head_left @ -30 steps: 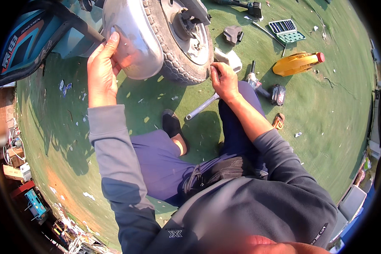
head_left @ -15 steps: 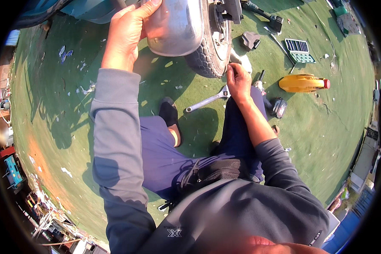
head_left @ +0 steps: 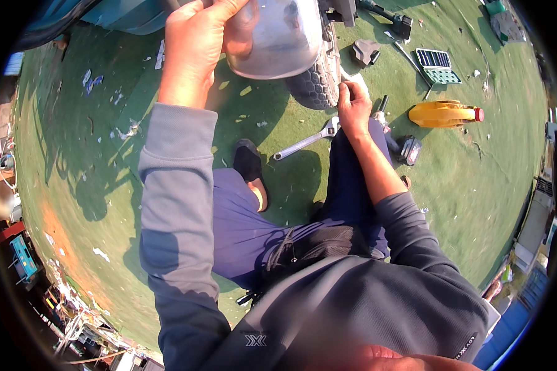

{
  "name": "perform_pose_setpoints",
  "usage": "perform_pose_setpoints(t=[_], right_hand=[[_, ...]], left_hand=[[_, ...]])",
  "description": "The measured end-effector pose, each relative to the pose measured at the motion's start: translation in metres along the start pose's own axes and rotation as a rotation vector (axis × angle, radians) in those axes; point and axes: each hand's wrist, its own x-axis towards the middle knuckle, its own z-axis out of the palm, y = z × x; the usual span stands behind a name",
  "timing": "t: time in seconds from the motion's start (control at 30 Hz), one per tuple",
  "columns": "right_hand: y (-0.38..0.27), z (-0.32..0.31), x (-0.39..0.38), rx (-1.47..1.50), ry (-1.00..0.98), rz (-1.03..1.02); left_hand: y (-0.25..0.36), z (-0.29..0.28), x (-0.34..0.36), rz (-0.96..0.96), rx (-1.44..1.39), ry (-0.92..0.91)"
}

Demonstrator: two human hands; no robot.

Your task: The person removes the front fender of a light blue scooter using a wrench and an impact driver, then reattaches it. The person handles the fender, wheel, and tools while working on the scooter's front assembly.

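Observation:
My left hand (head_left: 192,55) grips the shiny silver fender (head_left: 272,46) at its left side, thumb over the metal. Below it shows the front tyre (head_left: 309,86), now mostly edge-on. My right hand (head_left: 354,114) has its fingers curled closed at the tyre's right edge; what they hold, if anything, is hidden. An adjustable wrench (head_left: 300,142) lies on the green mat just left of that hand. A cordless power tool (head_left: 408,149) lies by my right knee, partly behind the forearm. A white cloth-like item (head_left: 357,78) is partly hidden behind my right fingers.
A teal scooter body (head_left: 111,15) fills the upper left. To the right lie a yellow jug (head_left: 439,115), an open socket case (head_left: 438,75), a dark plastic piece (head_left: 364,52) and another cordless tool (head_left: 401,26). Assorted clutter lines the mat's left and right edges.
My left hand and the fender have moved up and right in view. The wheel now shows more edge-on. My right hand has shifted slightly right, staying by the tyre's edge.

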Motion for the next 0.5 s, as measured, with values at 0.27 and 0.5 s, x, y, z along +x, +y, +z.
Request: perform_pose_setpoints(t=[0.27,0.5], right_hand=[[0.014,-0.002,0.004,0.068,0.028,0.105],[0.012,-0.010,0.003,0.126,0.029,0.138]], left_hand=[[0.004,0.010,-0.004,0.025,-0.016,-0.008],[0.013,0.018,-0.010,0.014,-0.034,0.015]])
